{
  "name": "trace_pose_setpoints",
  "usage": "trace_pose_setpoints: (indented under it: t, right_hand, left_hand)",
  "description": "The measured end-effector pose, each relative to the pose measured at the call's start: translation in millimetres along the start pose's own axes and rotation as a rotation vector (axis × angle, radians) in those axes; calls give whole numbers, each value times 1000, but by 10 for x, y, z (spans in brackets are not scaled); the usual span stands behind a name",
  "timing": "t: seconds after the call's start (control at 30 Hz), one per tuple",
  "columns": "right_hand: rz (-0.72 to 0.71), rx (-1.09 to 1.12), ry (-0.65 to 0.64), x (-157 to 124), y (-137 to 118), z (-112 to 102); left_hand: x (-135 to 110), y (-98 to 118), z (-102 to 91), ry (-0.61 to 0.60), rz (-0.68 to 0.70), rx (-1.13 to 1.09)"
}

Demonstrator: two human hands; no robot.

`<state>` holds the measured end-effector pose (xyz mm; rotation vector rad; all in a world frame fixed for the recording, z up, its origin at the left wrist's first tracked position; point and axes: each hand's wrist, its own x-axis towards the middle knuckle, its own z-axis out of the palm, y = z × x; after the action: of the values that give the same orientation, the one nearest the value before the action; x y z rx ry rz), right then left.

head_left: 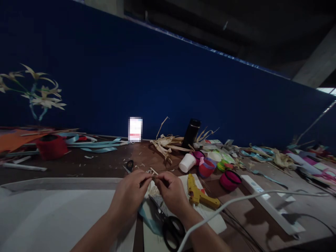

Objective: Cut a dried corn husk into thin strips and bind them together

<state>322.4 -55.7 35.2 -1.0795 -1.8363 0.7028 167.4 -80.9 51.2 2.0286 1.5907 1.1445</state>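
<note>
My left hand (128,192) and my right hand (173,192) meet above the table, fingertips pinched close together. Between them is something tiny and thin that I cannot make out. Just below the fingertips lies a pale, crumpled piece (153,189), perhaps husk. Black-handled scissors (173,229) lie under my right wrist, blades pointing toward my hands. A light-blue ribbon (150,220) runs beside them over printed paper (216,222). To the right of my right hand rests a yellow glue gun (195,196).
A white tray (65,180) fills the left front. A white cable (236,198) crosses my right forearm from the power strip (273,206). Behind are a white cup (187,163), dried husks (168,141), a black bottle (191,134), a red roll (51,147) and a flower stem (33,94).
</note>
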Motion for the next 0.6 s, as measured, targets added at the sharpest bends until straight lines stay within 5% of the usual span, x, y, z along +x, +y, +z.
trace_pose_setpoints:
  t: [0.6]
  right_hand:
    - [198, 223, -71, 21, -23, -21]
  left_hand:
    - [67, -98, -25, -97, -129, -282]
